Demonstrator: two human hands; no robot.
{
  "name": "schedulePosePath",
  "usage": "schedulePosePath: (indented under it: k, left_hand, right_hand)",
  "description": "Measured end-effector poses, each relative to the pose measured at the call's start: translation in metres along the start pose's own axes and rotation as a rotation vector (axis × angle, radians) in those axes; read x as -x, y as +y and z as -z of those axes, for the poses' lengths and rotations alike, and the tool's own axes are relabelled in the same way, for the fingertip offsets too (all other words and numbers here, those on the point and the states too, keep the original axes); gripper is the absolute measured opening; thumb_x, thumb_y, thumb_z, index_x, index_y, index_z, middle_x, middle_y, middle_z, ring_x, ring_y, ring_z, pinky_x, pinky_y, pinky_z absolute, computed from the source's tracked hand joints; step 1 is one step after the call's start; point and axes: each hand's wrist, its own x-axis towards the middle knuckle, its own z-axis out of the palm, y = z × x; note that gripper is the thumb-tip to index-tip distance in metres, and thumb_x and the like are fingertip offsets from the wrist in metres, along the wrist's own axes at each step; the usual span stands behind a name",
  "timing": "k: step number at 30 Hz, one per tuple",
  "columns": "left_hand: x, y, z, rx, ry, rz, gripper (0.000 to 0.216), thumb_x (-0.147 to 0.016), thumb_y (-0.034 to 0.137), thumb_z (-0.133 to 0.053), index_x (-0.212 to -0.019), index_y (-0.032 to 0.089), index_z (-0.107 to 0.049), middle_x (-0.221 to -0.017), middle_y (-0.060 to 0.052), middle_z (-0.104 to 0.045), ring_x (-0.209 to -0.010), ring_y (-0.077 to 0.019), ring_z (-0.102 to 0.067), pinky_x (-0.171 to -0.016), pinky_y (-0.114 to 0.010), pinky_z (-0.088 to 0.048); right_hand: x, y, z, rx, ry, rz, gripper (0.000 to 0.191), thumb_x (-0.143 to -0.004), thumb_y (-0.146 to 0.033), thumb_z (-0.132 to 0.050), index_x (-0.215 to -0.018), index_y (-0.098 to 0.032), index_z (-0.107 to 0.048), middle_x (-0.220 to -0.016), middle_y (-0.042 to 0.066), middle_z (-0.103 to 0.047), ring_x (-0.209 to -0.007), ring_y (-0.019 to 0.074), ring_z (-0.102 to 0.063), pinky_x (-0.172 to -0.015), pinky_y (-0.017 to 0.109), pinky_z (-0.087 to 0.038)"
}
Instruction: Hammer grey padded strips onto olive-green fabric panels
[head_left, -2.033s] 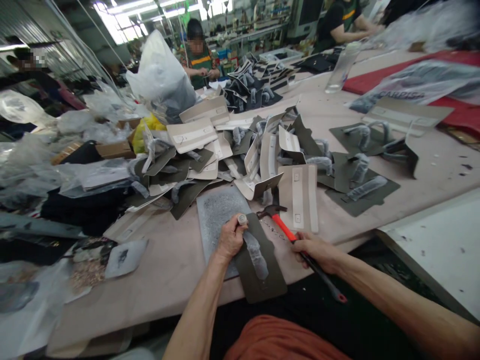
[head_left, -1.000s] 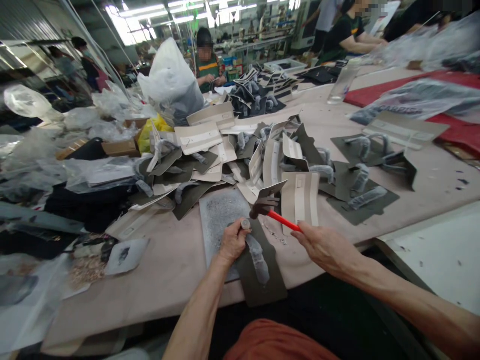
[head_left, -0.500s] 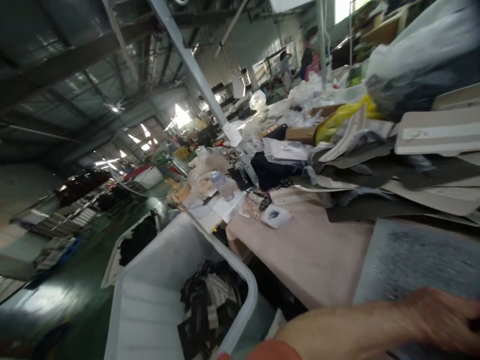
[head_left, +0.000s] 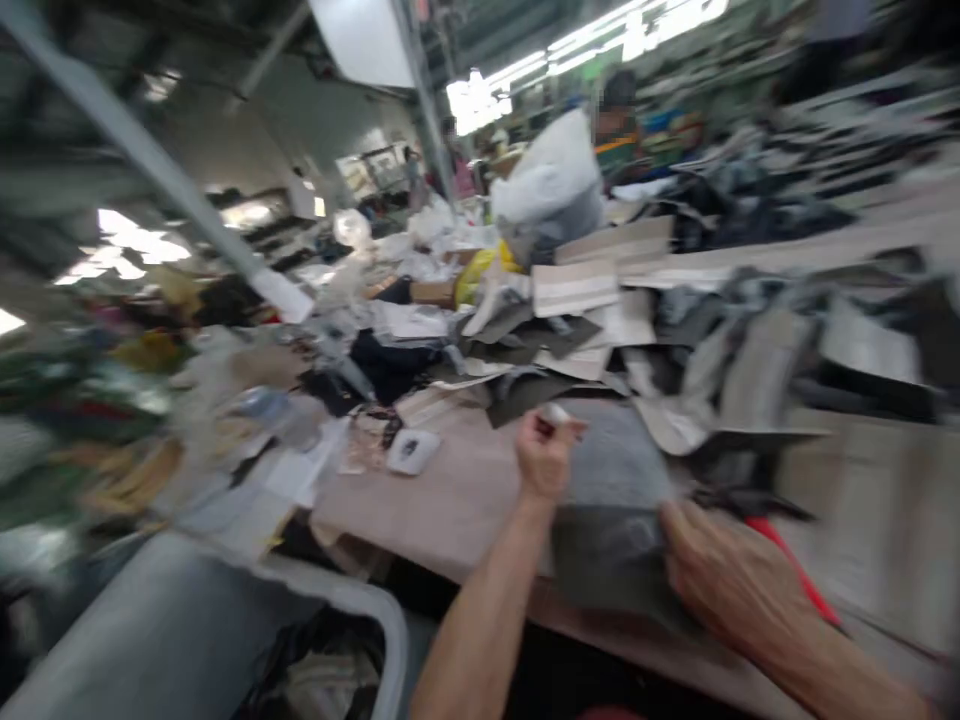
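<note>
My left hand point(head_left: 544, 460) is closed, fingers curled around a small whitish thing point(head_left: 553, 412) too blurred to name. It is above the far left side of a grey board point(head_left: 619, 455) on the table. My right hand point(head_left: 720, 575) is at the right edge of a dark grey fabric piece point(head_left: 607, 560), its fingers closed on that edge and partly hidden. The piece lies over the near part of the board, by the table's front edge. Just right of that hand is a red strip-like thing point(head_left: 795, 570), blurred.
A white bin point(head_left: 394, 630) with dark scraps stands at the lower left. Dark and pale panels point(head_left: 525, 350) are heaped behind the board, with more at the right point(head_left: 862, 520). A small white dish point(head_left: 414, 452) is on the pinkish table point(head_left: 450, 510). People are in the background.
The view has swung right and the bin has shifted lower left. Both hands now show, with the whitish thing and the dark fabric piece; earlier only one forearm and hand were visible.
</note>
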Motion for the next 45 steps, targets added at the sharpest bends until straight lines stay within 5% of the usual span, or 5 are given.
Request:
schedulePosePath:
  k: [4,11,15,25,45]
  left_hand:
    - [-0.014,0.006,0.013,0.226,-0.003,-0.100,0.032,-0.078,0.038,-0.077,-0.093,0.017,-0.058,-0.085,-0.003,-0.075,-0.081,-0.0189,-0.073,-0.078,-0.032,-0.059]
    - [0.028,-0.035,-0.021,0.117,-0.222,0.039,0.025,-0.077,0.032,-0.076,-0.091,0.016,-0.064,-0.087,-0.005,-0.075,-0.080,-0.0164,-0.071,-0.076,-0.027,-0.057]
    - [0.030,-0.052,-0.040,0.106,-0.281,0.069,0.023,-0.078,0.032,-0.074,-0.091,0.015,-0.065,-0.088,-0.006,-0.074,-0.081,-0.0161,-0.069,-0.077,-0.027,-0.055]
    - [0.022,-0.089,-0.056,0.126,-0.380,0.109,0.025,-0.085,0.039,-0.069,-0.095,0.016,-0.067,-0.092,-0.006,-0.074,-0.087,-0.0185,-0.069,-0.085,-0.031,-0.054]
    - [0.025,-0.079,-0.060,-0.195,-0.448,-0.024,0.016,-0.088,0.032,-0.062,-0.096,0.019,-0.068,-0.091,-0.003,-0.074,-0.083,-0.0165,-0.067,-0.078,-0.026,-0.050]
  right_hand:
    - [-0.013,-0.013,0.015,0.042,-0.250,-0.331,0.015,-0.091,-0.020,-0.045,-0.100,-0.016,-0.057,-0.079,0.011,-0.068,-0.067,0.0231,-0.065,-0.053,0.031,-0.035]
    - [0.010,-0.026,-0.017,-0.251,-0.227,-0.581,0.055,-0.099,-0.038,-0.045,-0.149,-0.015,-0.035,-0.108,0.015,-0.073,-0.090,0.0281,-0.071,-0.075,0.037,-0.052]
    - [0.013,-0.024,-0.019,-0.307,-0.126,-0.636,0.051,-0.101,-0.041,-0.042,-0.146,-0.018,-0.042,-0.119,0.015,-0.070,-0.096,0.0273,-0.070,-0.081,0.037,-0.052]
    - [0.016,-0.031,-0.028,-0.498,-0.285,-0.717,0.060,-0.094,-0.053,-0.051,-0.137,-0.012,-0.050,-0.100,0.017,-0.073,-0.095,0.0335,-0.071,-0.079,0.039,-0.049]
    - [0.023,-0.022,-0.031,-0.641,-0.240,-0.676,0.056,-0.093,-0.050,-0.053,-0.134,-0.011,-0.052,-0.097,0.016,-0.073,-0.091,0.0306,-0.070,-0.076,0.036,-0.047]
